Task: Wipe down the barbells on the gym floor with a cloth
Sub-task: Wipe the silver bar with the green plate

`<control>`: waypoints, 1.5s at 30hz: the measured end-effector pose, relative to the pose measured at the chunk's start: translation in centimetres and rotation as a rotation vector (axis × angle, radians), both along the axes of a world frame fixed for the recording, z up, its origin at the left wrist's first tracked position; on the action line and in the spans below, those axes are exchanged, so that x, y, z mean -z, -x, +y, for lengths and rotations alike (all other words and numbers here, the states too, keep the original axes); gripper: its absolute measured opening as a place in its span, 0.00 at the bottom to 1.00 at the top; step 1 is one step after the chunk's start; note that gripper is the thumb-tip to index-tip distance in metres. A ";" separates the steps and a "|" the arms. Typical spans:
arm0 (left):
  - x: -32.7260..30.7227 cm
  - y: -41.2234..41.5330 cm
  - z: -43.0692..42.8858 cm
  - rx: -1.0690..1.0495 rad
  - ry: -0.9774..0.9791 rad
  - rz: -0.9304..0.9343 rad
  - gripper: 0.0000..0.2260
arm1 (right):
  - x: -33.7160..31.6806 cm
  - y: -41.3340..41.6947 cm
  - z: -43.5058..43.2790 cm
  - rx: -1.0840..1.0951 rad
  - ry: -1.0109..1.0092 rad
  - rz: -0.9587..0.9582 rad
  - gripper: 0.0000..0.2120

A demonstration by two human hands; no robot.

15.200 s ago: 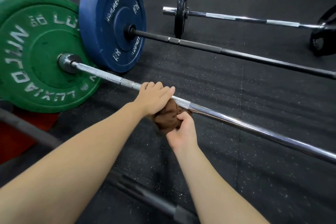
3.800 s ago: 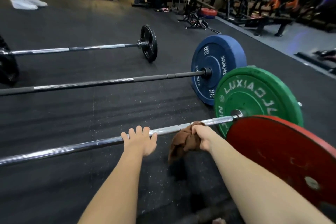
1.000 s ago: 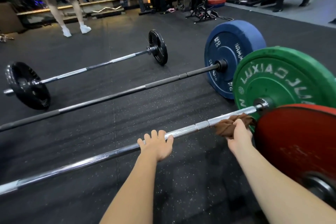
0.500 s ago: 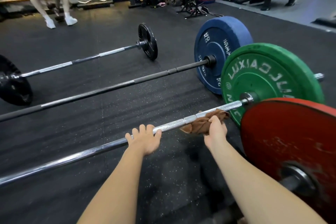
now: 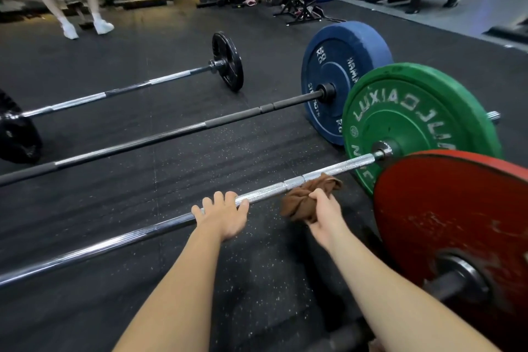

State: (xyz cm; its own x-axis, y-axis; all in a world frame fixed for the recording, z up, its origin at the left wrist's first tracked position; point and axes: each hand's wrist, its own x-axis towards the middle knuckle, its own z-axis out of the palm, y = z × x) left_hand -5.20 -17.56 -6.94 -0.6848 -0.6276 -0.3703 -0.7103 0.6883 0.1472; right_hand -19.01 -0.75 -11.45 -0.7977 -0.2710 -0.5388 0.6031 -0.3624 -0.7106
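On the black gym floor lie several barbells, and the nearest silver bar (image 5: 337, 166) is the one in work. The left hand (image 5: 221, 217) has its fingers hooked over this bar to steady it. The right hand (image 5: 323, 214) grips a bunched brown cloth (image 5: 305, 200), fingers closed on it, and the cloth touches the bar close to the green plate (image 5: 414, 123).

To wipe well, I think the cloth should fold around the bar, not only rub its near side, and should go right up to the collar at the plate. Turning the bar a little with the left hand would bring the underside up.

Whether the cloth already wraps the bar I cannot tell. The bar's left end is cut off, and the red plate (image 5: 457, 223) covers part of the green one.
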 end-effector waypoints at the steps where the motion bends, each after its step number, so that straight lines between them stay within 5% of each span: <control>1: 0.0 0.0 0.0 -0.002 0.001 -0.001 0.24 | 0.1 -0.1 -0.3 0.015 0.031 -0.028 0.19; 10: 0.7 0.1 0.0 -0.006 0.005 -0.002 0.23 | -1.8 7.3 2.7 0.377 -0.036 -0.005 0.21; 19: 0.5 0.1 -0.2 -0.009 0.005 0.011 0.23 | -0.1 8.0 3.9 0.156 -0.080 -0.001 0.20; 25: 0.7 0.2 -0.3 -0.009 0.021 0.009 0.23 | -0.5 6.4 3.1 0.202 0.000 0.021 0.30; 34: 0.8 0.1 -0.2 -0.006 0.020 0.012 0.22 | -0.5 9.4 3.4 0.172 -0.240 0.086 0.40; 38: 0.7 0.0 -0.4 -0.008 0.009 0.020 0.23 | 0.1 8.4 2.8 0.151 -0.321 0.114 0.31; 41: 0.6 0.1 -0.4 -0.005 0.006 0.018 0.24 | -0.8 4.3 1.7 -0.060 -0.501 0.215 0.19; 45: 0.3 0.0 -0.2 0.003 0.013 0.014 0.25 | -6.2 1.3 2.3 -0.814 -1.265 0.789 0.16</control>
